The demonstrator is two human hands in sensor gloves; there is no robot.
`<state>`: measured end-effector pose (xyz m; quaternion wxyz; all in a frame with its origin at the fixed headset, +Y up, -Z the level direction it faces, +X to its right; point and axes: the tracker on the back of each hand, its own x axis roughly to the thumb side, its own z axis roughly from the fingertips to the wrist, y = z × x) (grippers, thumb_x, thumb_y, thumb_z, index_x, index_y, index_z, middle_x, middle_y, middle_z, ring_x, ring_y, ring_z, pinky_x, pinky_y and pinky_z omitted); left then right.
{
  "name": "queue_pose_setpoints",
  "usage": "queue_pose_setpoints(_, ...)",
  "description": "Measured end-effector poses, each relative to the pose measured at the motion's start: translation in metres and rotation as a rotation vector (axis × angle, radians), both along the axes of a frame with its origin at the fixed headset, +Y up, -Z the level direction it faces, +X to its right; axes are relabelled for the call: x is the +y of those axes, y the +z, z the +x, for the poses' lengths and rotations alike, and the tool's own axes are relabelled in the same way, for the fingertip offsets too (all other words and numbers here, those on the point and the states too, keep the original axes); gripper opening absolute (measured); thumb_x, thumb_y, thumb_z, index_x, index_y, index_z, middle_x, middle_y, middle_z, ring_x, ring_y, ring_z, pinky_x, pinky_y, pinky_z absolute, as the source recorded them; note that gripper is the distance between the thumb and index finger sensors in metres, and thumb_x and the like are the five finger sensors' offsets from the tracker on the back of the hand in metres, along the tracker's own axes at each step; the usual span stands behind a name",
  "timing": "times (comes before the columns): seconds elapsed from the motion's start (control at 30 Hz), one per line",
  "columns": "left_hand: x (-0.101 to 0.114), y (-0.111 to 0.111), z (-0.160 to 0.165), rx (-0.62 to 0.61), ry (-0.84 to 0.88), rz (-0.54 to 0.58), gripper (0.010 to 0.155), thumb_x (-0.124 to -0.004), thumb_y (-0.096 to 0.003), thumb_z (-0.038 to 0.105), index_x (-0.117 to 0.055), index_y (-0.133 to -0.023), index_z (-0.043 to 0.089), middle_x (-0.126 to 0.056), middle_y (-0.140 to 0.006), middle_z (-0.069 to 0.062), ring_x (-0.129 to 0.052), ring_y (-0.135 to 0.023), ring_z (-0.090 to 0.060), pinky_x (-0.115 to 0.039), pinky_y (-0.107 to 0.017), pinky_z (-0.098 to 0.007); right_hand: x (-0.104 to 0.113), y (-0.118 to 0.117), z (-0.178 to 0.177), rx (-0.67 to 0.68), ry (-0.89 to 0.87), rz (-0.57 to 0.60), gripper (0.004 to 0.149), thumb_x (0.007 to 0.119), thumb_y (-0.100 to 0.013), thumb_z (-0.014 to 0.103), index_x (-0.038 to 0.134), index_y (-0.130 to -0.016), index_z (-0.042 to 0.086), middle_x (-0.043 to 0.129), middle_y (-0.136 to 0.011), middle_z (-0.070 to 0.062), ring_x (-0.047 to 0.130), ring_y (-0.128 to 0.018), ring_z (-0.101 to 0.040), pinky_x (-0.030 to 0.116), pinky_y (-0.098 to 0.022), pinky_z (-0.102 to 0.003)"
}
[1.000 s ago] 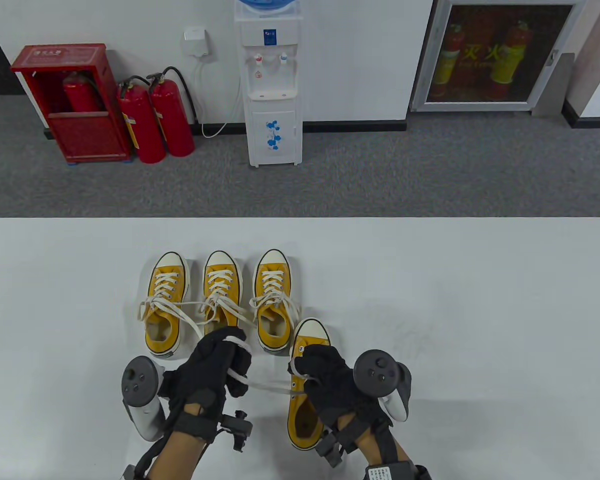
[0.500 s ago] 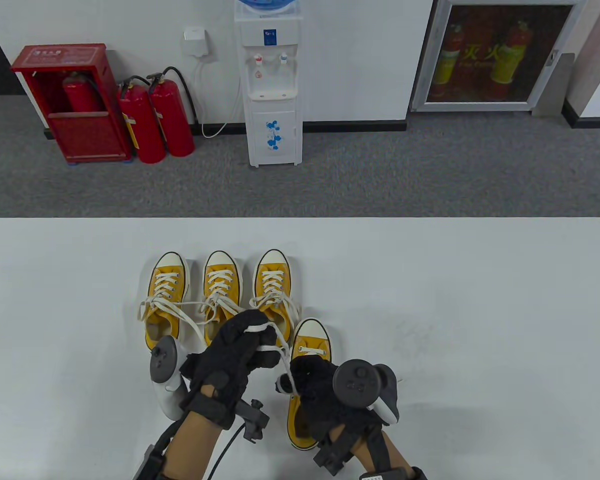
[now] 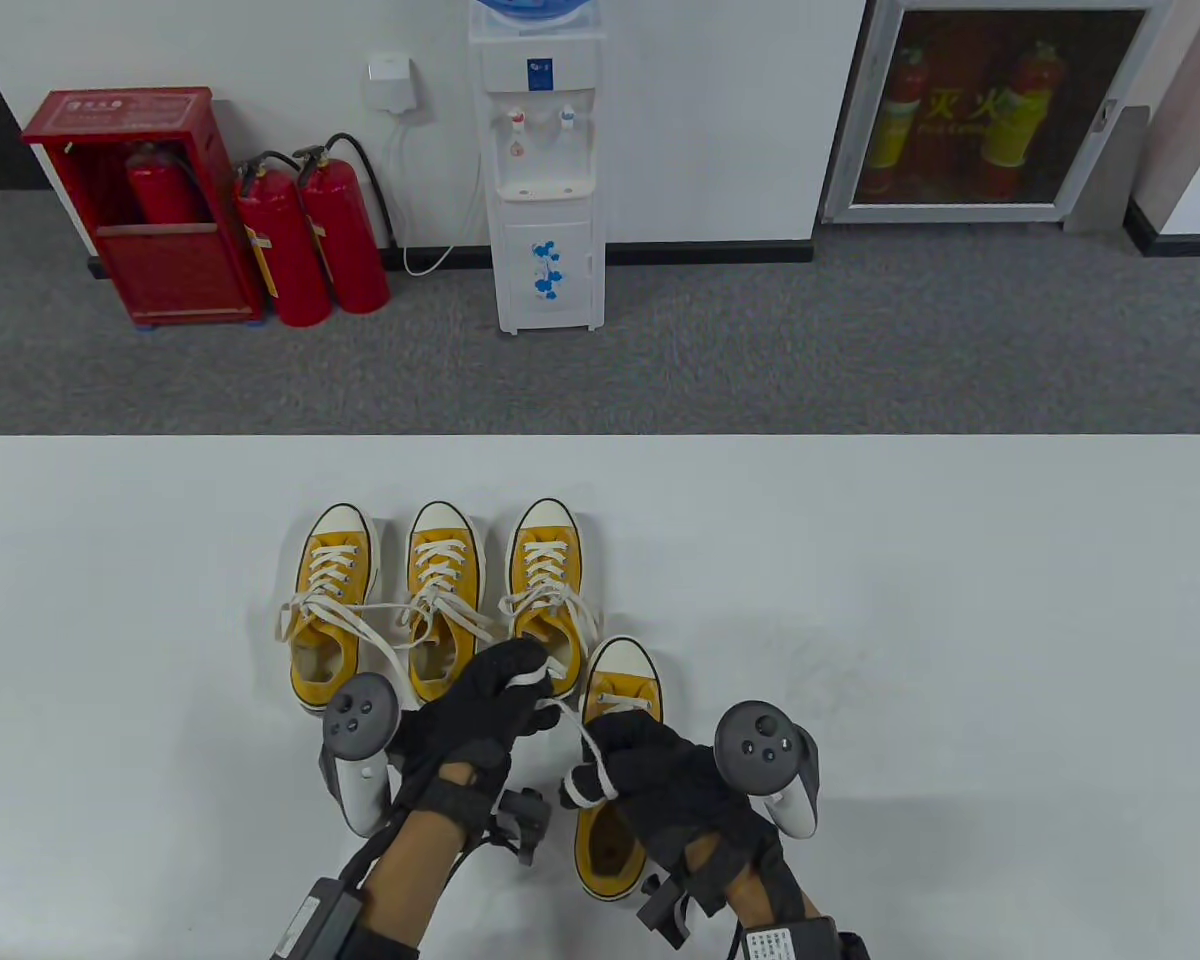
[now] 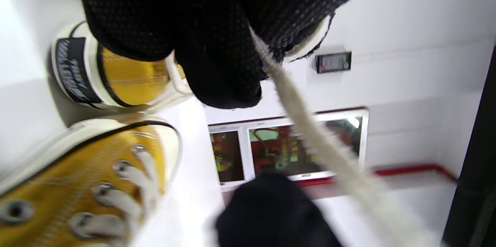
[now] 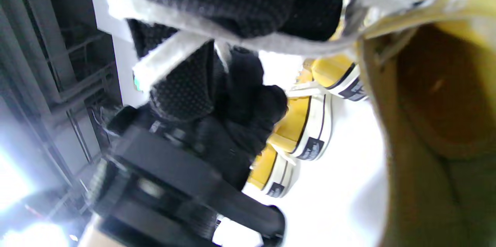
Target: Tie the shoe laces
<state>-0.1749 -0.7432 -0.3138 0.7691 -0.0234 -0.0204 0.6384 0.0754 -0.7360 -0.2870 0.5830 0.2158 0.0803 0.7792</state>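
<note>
Grey carpet and a white wall lie beyond the white worktop (image 3: 860, 600), where four yellow shoes sit. The near shoe (image 3: 615, 700) stands at the front edge, toe pointing away, just right of a row of three. Its lace (image 3: 572, 722) runs taut from the eyelets up and leftward between the two hands. The left hand (image 3: 485, 705) has its fingers curled round one strand, which crosses its knuckles in the table view and leaves its pinched fingertips as a thick cord in the left wrist view. The right hand (image 3: 650, 775) sits over the shoe's opening, fingers curled, with a strand wrapped round its index finger; the right wrist view shows lace bands lying across the glove, so it grips lace too. The hands are close together, the left slightly farther from the person.

Judging by the crossed strands, the step in hand looks like forming or drawing tight the first knot, though the crossing itself is hidden by the gloves. The next move probably calls for pulling the ends apart evenly, then making a loop without slackening the tension.

Behind, the three shoes (image 3: 440, 590) stand toes away, their laces loose and spilling sideways across one another. Farther off are a water dispenser (image 3: 545, 170), red extinguishers (image 3: 310, 240) and a red cabinet (image 3: 140, 200).
</note>
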Motion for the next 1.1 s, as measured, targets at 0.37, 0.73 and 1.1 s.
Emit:
queue_pose_setpoints(0.37, -0.013, 0.005, 0.026, -0.056, -0.32, 0.052, 0.047, -0.086, -0.0445, 0.024, -0.082, -0.091, 0.03, -0.096, -0.083, -0.005, -0.108, -0.041, -0.017, -0.088, -0.05, -0.05, -0.015, -0.007, 0.013, 0.0, -0.204, -0.166, 0.042, 0.08, -0.038, 0.009, 0.103, -0.068, 0.028, 0.06, -0.108, 0.0, 0.082, -0.068, -0.025, 0.039, -0.068, -0.069)
queue_pose_setpoints(0.73, -0.024, 0.011, 0.034, -0.097, -0.477, 0.024, 0.047, -0.085, -0.0445, 0.028, -0.082, -0.092, 0.026, -0.098, -0.077, -0.007, -0.106, -0.035, -0.017, -0.087, -0.046, -0.052, -0.017, -0.007, 0.019, -0.076, -0.24, -0.159, 0.044, 0.081, -0.04, 0.011, 0.093, -0.08, 0.024, 0.079, -0.098, -0.001, 0.086, -0.068, -0.025, 0.042, -0.068, -0.069)
queue_pose_setpoints(1.1, -0.029, 0.018, 0.026, -0.122, -0.512, 0.003, 0.049, -0.084, -0.0455, 0.036, -0.081, -0.093, 0.025, -0.1, -0.071, -0.004, -0.105, -0.032, -0.021, -0.085, -0.044, -0.054, -0.013, -0.005, 0.026, -0.229, -0.101, -0.066, 0.041, 0.083, -0.042, 0.015, 0.092, -0.081, 0.022, 0.088, -0.087, -0.003, 0.08, -0.077, -0.03, 0.027, -0.069, -0.073)
